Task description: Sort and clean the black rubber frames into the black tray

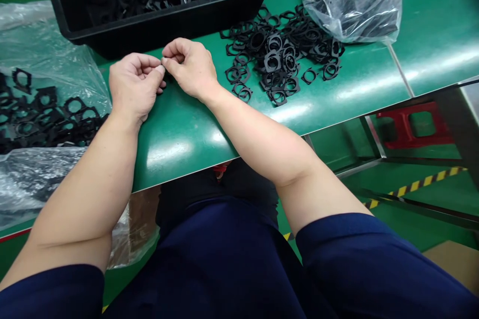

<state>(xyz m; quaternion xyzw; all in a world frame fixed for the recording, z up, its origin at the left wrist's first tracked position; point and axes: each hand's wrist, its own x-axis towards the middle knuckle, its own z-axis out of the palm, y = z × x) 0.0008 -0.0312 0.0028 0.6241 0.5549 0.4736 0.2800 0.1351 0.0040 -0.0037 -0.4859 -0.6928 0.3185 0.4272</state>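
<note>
My left hand (136, 84) and my right hand (191, 67) meet just in front of the black bin, above the green table (179, 144). Both are closed in a pinch, fingertips touching or nearly so. Whatever sits between them is mostly hidden; only a small dark spot shows by the fingertips, too little to name. To the right of my right hand lies a loose pile of flat black plastic ring frames (275, 60), each with a round hole. More black frames with round holes (47, 99) lie on an opened plastic bag to the left of my left hand.
A black bin (164, 17) holding many black parts stands at the back. At the back right is a filled clear plastic bag (354, 2); another clear bag (52, 35) spreads at the left. The table's front edge runs close to my body. A red stool (415, 124) stands below, right.
</note>
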